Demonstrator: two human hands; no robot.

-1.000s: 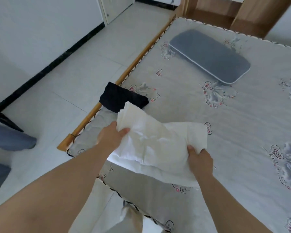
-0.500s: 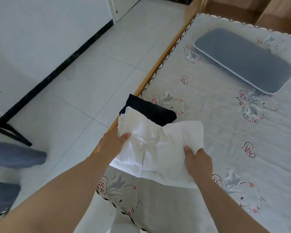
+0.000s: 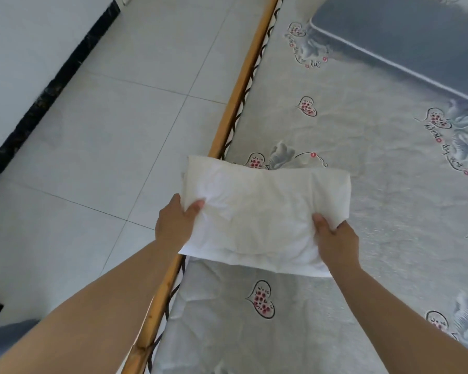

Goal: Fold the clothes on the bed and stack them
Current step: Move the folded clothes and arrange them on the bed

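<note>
A folded white garment (image 3: 265, 211) is held flat over the left edge of the bed (image 3: 362, 171). My left hand (image 3: 174, 224) grips its near-left side, thumb on top. My right hand (image 3: 334, 240) grips its near-right side, thumb pressed into the cloth. The garment covers the spot where a folded black garment lay earlier; that black piece is hidden from view.
A grey pillow (image 3: 405, 36) lies at the far right of the bed. The wooden bed rail (image 3: 238, 95) runs diagonally from top centre to bottom left. White floor tiles (image 3: 106, 130) lie left of it, with a black skirting (image 3: 46, 90) along the wall.
Both hands have carried the white garment forward and left, over the folded black garment, which is now hidden beneath it. The view has tilted down and closer.
</note>
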